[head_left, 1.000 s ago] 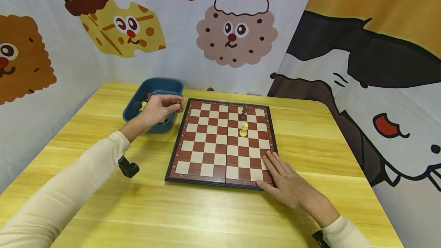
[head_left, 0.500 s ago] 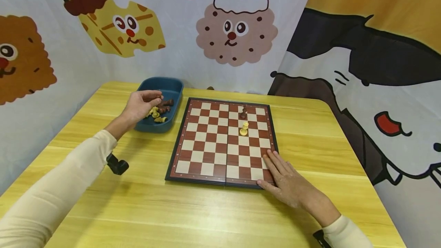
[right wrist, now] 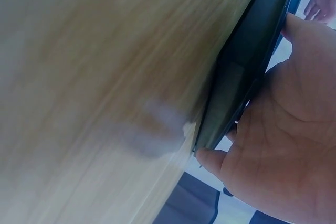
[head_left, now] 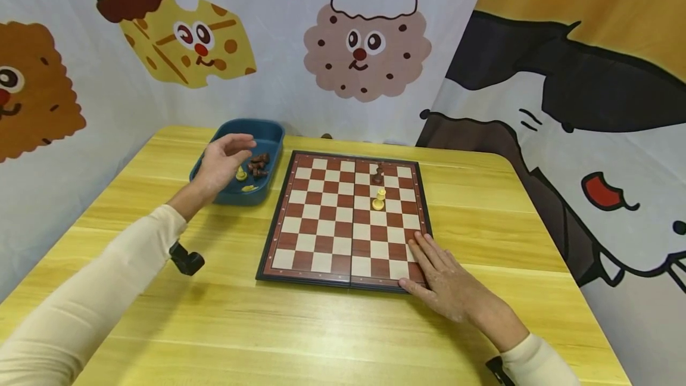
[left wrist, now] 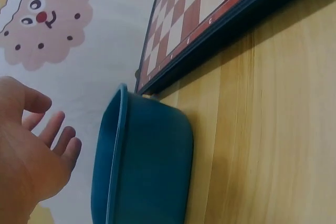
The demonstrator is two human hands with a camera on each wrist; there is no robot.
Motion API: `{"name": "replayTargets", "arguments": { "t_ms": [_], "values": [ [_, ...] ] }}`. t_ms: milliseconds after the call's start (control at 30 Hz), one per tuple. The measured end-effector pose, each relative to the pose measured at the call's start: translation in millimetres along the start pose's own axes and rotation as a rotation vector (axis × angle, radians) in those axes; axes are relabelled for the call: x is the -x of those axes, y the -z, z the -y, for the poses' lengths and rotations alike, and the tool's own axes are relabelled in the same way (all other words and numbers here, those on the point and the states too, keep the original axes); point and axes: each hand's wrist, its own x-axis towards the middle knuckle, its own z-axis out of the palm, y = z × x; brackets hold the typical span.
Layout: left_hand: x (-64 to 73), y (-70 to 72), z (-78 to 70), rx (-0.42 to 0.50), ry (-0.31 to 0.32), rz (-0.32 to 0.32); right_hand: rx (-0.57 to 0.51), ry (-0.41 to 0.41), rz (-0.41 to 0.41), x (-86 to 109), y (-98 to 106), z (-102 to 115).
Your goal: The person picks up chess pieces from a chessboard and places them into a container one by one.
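My left hand (head_left: 218,162) hovers over the left side of the blue plastic bin (head_left: 236,196), its fingers loosely bent and holding nothing. In the left wrist view the same hand (left wrist: 31,156) is beside the bin's rim (left wrist: 122,129). Brown chess pieces (head_left: 258,165) and yellow chess pieces (head_left: 242,175) lie in the bin; the hand hides part of its inside. My right hand (head_left: 452,285) rests with straight fingers on the near right corner of the chessboard (head_left: 343,214). On the board stand a brown chess piece (head_left: 378,175) and a yellow chess piece (head_left: 379,200).
The wooden table (head_left: 300,338) carries the board and the bin, with the bin off the board's far left side. A cartoon-printed cloth (head_left: 278,94) hangs behind and at the sides. A black wrist mount (head_left: 186,260) sticks out below the left sleeve.
My left hand has moved left from the bin's right edge, and the brown chess piece it pinched is no longer in its fingers. The right hand and the board's pieces stay put.
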Motion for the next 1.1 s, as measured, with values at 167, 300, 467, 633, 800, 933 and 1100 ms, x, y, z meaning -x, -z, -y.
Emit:
{"name": "replayTargets", "arguments": {
  "t_ms": [167, 300, 467, 633, 800, 933, 1100],
  "values": [
    [-1.3, -14.1, -5.5, 0.067, -0.058, 0.064, -0.018, 0.015, -0.022, -0.4, -0.2, -1.6],
    [-2.0, -28.8, -11.0, 0.128, -0.076, 0.114, -0.005, 0.010, -0.012, -0.9, 1.4, -1.1],
    [-2.4, -48.4, -10.5, 0.183, -0.067, 0.158, -0.015, 0.021, -0.008, -1.6, 4.7, 0.8],
    [-6.9, -73.7, -13.7, 0.234, -0.062, 0.212, 0.002, -0.011, 0.037, -1.0, 7.7, 0.5],
    [-13.9, -101.3, -19.6, 0.264, -0.075, 0.265, -0.029, -0.004, 0.026, 1.1, 9.8, 3.0],
    [-15.5, -123.4, -22.4, 0.291, -0.072, 0.300, -0.043, -0.009, 0.034, 2.8, 11.7, 5.5],
    [-16.6, -148.9, -22.6, 0.246, -0.035, 0.329, -0.039, -0.005, 0.018, 2.3, 10.5, 5.2]
  ]
}}
